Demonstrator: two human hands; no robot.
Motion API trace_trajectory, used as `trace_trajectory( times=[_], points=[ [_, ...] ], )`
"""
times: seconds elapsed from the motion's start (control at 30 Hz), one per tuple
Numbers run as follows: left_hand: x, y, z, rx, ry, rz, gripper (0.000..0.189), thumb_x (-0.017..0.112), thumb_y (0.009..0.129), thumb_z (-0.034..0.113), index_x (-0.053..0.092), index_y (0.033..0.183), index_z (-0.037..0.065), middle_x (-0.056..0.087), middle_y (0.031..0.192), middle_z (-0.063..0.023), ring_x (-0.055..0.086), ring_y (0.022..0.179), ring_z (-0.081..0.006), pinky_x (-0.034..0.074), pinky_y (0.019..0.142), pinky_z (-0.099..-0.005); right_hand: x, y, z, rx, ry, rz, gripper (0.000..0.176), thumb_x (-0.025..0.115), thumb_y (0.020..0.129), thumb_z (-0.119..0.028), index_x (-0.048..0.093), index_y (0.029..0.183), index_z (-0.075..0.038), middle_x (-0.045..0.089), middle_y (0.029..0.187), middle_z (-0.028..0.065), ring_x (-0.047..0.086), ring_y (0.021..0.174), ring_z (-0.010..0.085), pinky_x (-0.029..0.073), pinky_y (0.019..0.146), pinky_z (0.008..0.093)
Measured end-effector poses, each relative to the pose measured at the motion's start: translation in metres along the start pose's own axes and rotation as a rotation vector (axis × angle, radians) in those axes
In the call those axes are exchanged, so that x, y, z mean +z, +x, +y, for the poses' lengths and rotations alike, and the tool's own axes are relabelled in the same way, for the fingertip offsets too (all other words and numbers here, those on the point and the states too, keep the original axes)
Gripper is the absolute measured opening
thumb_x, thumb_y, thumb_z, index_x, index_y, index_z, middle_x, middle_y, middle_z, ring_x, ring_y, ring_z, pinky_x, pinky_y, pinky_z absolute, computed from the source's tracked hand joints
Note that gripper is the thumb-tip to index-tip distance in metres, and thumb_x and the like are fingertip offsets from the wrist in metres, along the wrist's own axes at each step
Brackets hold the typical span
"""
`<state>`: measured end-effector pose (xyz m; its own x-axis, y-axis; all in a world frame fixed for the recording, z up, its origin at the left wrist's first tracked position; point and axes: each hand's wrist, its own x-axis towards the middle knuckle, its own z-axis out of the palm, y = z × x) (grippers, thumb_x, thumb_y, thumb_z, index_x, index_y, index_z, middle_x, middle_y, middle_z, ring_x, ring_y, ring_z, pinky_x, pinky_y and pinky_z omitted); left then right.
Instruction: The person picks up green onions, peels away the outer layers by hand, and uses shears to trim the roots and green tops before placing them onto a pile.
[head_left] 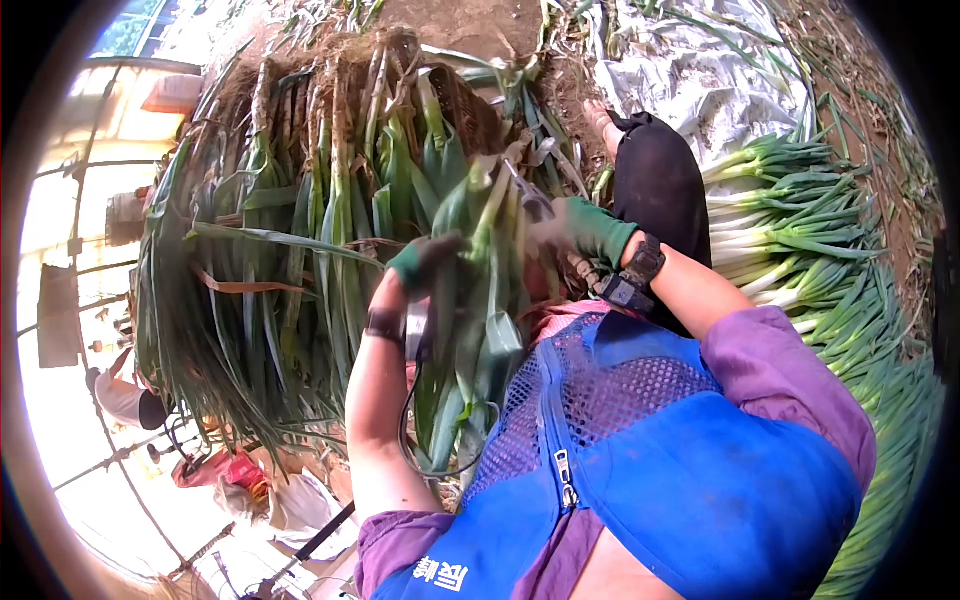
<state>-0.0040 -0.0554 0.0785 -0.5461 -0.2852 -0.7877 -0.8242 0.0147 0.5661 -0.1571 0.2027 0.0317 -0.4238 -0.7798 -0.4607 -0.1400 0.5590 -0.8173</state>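
Observation:
My left hand (425, 262), in a dark green glove, is closed around the green stalks of a leek-like green onion (482, 235). Motion blurs its fingertips. Just to the right, my right hand (575, 230) wears a green glove and is closed on a grey metal hand tool (530, 192), whose kind I cannot make out through the blur. The tool's tip is close to the onion's upper part. Beside my left hand lies a thick heap of untrimmed green onions (300, 210), roots toward the top and long leaves hanging down.
Cleaned green onions (790, 235) with white stems are laid in a long row on the right. A white sheet (700, 80) covers the ground at the top right. A dark-trousered leg (660, 185) stands between. Bags (285, 500) lie at the lower left.

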Motion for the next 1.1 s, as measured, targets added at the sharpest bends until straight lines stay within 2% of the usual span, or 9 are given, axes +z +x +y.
trace_trajectory(
  times=[0.27,0.33,0.47,0.6,0.7,0.87,0.93,1.07,1.1],
  points=[
    [-0.16,-0.009,-0.016,0.745,0.338,1.16,0.032,0.061,0.093,0.022,0.064,0.117,0.002,0.071,0.097,-0.0107,0.065,0.08,-0.0181,0.053,0.077,-0.0321,0.019,0.04,0.015,0.102,0.245,0.103,0.068,0.064,0.074,-0.055,0.066,0.1,0.008,0.068,0.086,0.0217,0.067,0.081,0.03,0.051,0.07,0.0378],
    [-0.151,-0.009,0.005,0.601,0.176,0.863,0.039,0.065,0.09,0.024,0.061,0.121,0.002,0.07,0.11,-0.0161,0.067,0.095,-0.023,0.053,0.083,-0.0359,0.015,0.033,-0.006,0.092,0.282,0.046,0.073,0.066,0.071,-0.056,0.065,0.1,0.012,0.068,0.087,0.0212,0.067,0.082,0.0267,0.052,0.072,0.0372],
    [-0.091,0.012,0.027,0.049,0.97,0.984,0.051,0.072,0.082,0.039,0.056,0.12,0.007,0.063,0.12,-0.0183,0.064,0.106,-0.0346,0.052,0.09,-0.0471,0.023,0.049,0.0,0.091,0.206,0.037,0.07,0.068,0.072,-0.054,0.066,0.108,0.006,0.07,0.091,0.0203,0.068,0.086,0.0263,0.052,0.078,0.0369],
    [-0.088,0.028,0.024,0.112,0.959,1.019,0.045,0.072,0.079,0.032,0.058,0.116,0.01,0.064,0.116,-0.0176,0.064,0.105,-0.0383,0.052,0.09,-0.0461,0.022,0.043,-0.005,0.036,0.238,0.048,0.067,0.069,0.072,-0.052,0.066,0.109,0.004,0.07,0.092,0.0198,0.068,0.088,0.0265,0.052,0.079,0.0373],
    [-0.102,0.001,0.028,0.005,0.75,0.757,0.052,0.074,0.076,0.031,0.065,0.121,0.007,0.071,0.106,-0.0189,0.069,0.097,-0.0328,0.054,0.086,-0.0408,0.023,0.043,-0.008,0.039,0.229,0.048,0.066,0.069,0.073,-0.052,0.067,0.108,0.004,0.07,0.092,0.02,0.068,0.087,0.0267,0.052,0.079,0.0374],
    [-0.146,-0.051,-0.019,0.233,0.047,0.524,0.043,0.073,0.088,0.041,0.067,0.112,0.006,0.064,0.084,0.0009,0.055,0.069,-0.008,0.046,0.059,-0.0255,0.022,0.039,-0.011,0.028,0.28,0.024,0.066,0.069,0.072,-0.051,0.067,0.106,0.005,0.069,0.09,0.0199,0.068,0.083,0.0274,0.052,0.077,0.037],
    [-0.165,-0.058,-0.033,0.27,0.043,0.592,0.047,0.072,0.088,0.045,0.066,0.11,0.004,0.062,0.083,-0.0026,0.059,0.069,-0.0119,0.049,0.058,-0.0303,0.027,0.046,-0.001,0.034,0.291,0.046,0.065,0.069,0.072,-0.051,0.067,0.106,0.004,0.069,0.088,0.0189,0.067,0.081,0.0264,0.052,0.075,0.0366],
    [-0.127,-0.146,0.052,0.295,-0.116,0.498,0.041,0.07,0.089,0.046,0.068,0.099,0.006,0.06,0.08,-0.0018,0.058,0.064,-0.0121,0.049,0.055,-0.0289,0.024,0.036,-0.012,-0.027,0.327,-0.025,0.064,0.07,0.073,-0.049,0.067,0.109,0.003,0.068,0.084,0.0161,0.066,0.079,0.0234,0.052,0.072,0.0349],
    [-0.107,-0.147,0.065,0.29,-0.127,0.535,0.039,0.068,0.09,0.045,0.067,0.101,0.007,0.06,0.08,-0.0022,0.059,0.063,-0.0126,0.051,0.054,-0.0296,0.032,0.039,-0.007,-0.156,0.369,-0.007,0.05,0.069,0.084,-0.041,0.063,0.108,0.002,0.063,0.081,0.0051,0.062,0.067,0.0126,0.054,0.058,0.0295]
  ],
)
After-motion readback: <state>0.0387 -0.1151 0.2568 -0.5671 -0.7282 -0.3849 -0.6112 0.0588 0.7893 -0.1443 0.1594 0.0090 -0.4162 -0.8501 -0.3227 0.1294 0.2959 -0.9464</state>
